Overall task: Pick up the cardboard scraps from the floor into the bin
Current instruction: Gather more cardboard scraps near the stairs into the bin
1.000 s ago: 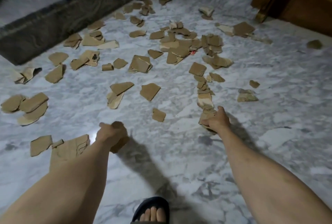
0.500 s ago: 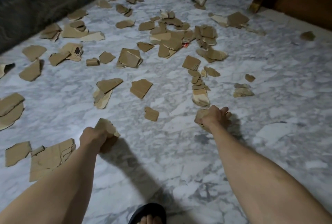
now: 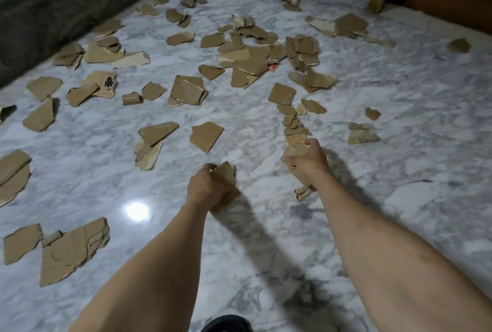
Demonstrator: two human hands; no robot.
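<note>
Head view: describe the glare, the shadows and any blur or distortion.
Head view: a round white glare spot reflects off the polished marble floor beside the left forearm; both arms cast dark shadows running from the hands toward the bottom of the picture; the dark stone ledge at top left is soft and smeared; the wide lens stretches the forearms toward the bottom corners.
</note>
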